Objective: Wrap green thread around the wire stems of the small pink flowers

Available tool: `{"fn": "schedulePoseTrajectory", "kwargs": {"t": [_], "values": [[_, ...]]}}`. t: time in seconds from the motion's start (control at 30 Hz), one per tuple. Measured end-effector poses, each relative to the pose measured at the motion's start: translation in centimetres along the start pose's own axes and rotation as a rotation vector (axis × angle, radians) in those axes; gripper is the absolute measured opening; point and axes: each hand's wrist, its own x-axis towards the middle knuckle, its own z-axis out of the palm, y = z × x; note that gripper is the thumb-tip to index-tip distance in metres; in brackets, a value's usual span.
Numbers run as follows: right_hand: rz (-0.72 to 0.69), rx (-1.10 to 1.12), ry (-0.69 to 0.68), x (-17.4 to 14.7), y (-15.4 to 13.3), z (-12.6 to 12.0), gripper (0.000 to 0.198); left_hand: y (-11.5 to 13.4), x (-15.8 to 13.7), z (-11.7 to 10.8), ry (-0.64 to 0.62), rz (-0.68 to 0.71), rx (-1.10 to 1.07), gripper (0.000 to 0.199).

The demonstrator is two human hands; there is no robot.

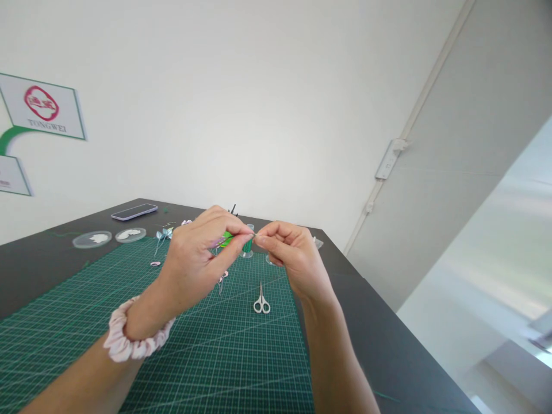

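My left hand (196,250), with a pale scrunchie (123,339) round its wrist, is closed in a pinch on a thin dark wire-like strand (226,237). Facing it, my right hand (297,253) pinches at the strand's other end, fingertips almost touching the left ones. What exactly lies between the right fingertips is too small to make out. Behind the hands stands a spool of green thread (247,246), partly hidden, beside a bright green object (225,238). Below them, white-handled scissors (261,303) lie closed on the green cutting mat (224,356).
Two shallow clear dishes (80,242) with white pieces sit at the left, near a phone (134,212). Light blue petal-like pieces on wires (164,234) and small pink pieces (155,264) lie on the mat. The dark table (375,345) meets a white wall.
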Motion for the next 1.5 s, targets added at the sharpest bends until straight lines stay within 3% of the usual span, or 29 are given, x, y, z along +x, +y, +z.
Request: {"fn": "schedulePoseTrajectory", "kwargs": {"t": [0.27,0.77,1.13,1.5], "values": [[-0.018,-0.103,0.003,-0.7,-0.1,1.0,0.014,-0.6,-0.3,0.1,0.046,-0.051,0.059,0.015],[-0.255,-0.445,0.199,-1.8,-1.3,0.5,0.015,-0.8,0.0,-0.2,-0.155,0.097,0.038,0.016],[-0.102,-0.206,0.101,-0.7,-0.5,-0.3,0.016,-0.8,-0.1,-0.1,-0.205,0.137,-0.044,0.015],[0.073,0.126,-0.072,0.5,1.2,0.1,0.021,-1.2,-0.4,0.1,-0.062,0.019,-0.006,0.015]]}}
